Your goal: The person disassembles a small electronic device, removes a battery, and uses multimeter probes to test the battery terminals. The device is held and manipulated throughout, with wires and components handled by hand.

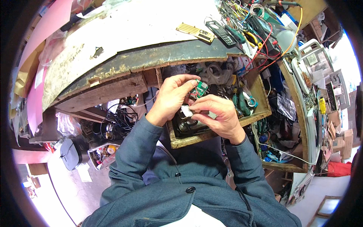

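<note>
Above an open wooden drawer (211, 134), my two hands are close together. A small green circuit board (200, 88) is pinched between the thumb and fingers of my left hand (170, 96). Thin reddish wires run from the board down toward my right hand (219, 113). The fingers of my right hand are closed on a small white piece (186, 111), which looks like a plastic part or connector. My fingers partly hide it, so its exact kind is unclear. Inside the drawer, green-handled screwdrivers (242, 101) lie beside my right hand.
The worn workbench (151, 56) stretches beyond the drawer. On it are a gold-coloured slotted plate (194, 32), a black handset (220, 33), yellow-handled pliers (251, 38) and tangled wires. A second cluttered drawer (281, 166) stands out at the right. Black cables (123, 117) hang at left.
</note>
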Available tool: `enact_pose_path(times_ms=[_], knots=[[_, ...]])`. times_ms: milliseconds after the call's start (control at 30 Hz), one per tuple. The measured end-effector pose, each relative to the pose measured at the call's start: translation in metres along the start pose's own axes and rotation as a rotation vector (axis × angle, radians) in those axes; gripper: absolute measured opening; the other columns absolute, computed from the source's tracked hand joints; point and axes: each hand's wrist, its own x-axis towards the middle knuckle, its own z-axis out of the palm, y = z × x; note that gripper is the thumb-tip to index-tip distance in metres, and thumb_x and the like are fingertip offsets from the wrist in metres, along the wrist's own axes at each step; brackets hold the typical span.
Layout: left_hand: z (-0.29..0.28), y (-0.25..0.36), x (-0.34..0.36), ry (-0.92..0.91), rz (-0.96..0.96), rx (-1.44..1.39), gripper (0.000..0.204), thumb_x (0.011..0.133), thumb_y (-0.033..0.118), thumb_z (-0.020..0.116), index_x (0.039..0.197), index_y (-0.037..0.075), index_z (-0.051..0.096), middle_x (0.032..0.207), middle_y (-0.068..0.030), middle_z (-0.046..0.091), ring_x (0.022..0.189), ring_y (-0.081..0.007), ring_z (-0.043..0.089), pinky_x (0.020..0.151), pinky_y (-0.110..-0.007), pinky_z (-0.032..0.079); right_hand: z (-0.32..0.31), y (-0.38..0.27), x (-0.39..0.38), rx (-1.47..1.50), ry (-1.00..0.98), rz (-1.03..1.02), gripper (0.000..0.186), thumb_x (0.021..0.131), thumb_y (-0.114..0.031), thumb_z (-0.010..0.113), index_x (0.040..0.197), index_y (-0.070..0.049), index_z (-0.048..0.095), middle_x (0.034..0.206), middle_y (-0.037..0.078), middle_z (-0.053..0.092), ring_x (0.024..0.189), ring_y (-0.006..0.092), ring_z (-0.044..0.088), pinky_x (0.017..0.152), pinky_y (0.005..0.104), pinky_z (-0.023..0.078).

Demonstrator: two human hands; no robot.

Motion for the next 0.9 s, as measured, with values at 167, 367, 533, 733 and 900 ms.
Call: enact_pose_path(times_ms=[167, 367, 533, 733, 900], knots=[[0.001, 0.006, -0.004, -0.052, -0.050, -0.033, 0.027, 0.101, 0.016, 0.063, 0.123, 0.001, 0.067, 0.099, -0.0057, 0.073, 0.076, -0.0105, 0.068, 0.061, -0.024, 0.060, -0.007, -0.001, -0.008, 0.328, 0.107, 0.340, 0.012, 0.086, -0.001, 0.078, 0.097, -0.002, 0.074, 0.087, 0.005, 0.072, 0.074, 0.0101, 0.067, 0.062, 0.0244, 0.052], [-0.001, 0.003, 0.000, -0.122, -0.049, 0.062, 0.033, 0.100, 0.017, 0.064, 0.128, -0.001, 0.062, 0.100, -0.0058, 0.071, 0.075, -0.0113, 0.067, 0.059, -0.025, 0.059, -0.019, 0.016, 0.007, 0.507, 0.068, 0.443, 0.043, 0.097, -0.009, 0.067, 0.138, -0.002, 0.055, 0.103, -0.001, 0.062, 0.086, 0.0036, 0.055, 0.075, 0.0196, 0.046], [-0.001, 0.000, 0.000, -0.133, -0.032, 0.113, 0.038, 0.101, 0.019, 0.063, 0.130, -0.005, 0.058, 0.102, -0.0076, 0.071, 0.076, -0.0120, 0.068, 0.060, -0.024, 0.059, -0.020, 0.033, 0.002, 0.488, -0.021, 0.455, 0.038, 0.097, -0.008, 0.067, 0.134, -0.001, 0.059, 0.106, -0.002, 0.064, 0.085, 0.0041, 0.058, 0.073, 0.0202, 0.049], [0.000, 0.002, 0.001, -0.093, -0.029, 0.101, 0.036, 0.102, 0.021, 0.062, 0.129, -0.003, 0.059, 0.107, -0.0088, 0.070, 0.085, -0.0139, 0.070, 0.065, -0.026, 0.060, -0.023, 0.036, 0.000, 0.686, 0.042, 0.504, 0.041, 0.094, -0.005, 0.071, 0.132, 0.002, 0.059, 0.105, 0.006, 0.070, 0.081, 0.0095, 0.064, 0.073, 0.0237, 0.053], [0.002, -0.005, -0.001, -0.062, 0.116, 0.317, 0.027, 0.095, 0.011, 0.071, 0.119, 0.003, 0.062, 0.106, -0.0056, 0.067, 0.089, -0.0092, 0.065, 0.067, -0.023, 0.056, -0.021, 0.034, -0.004, 0.736, 0.113, 0.546, 0.042, 0.092, -0.003, 0.073, 0.131, 0.002, 0.059, 0.106, 0.008, 0.071, 0.082, 0.0130, 0.068, 0.074, 0.0271, 0.058]])
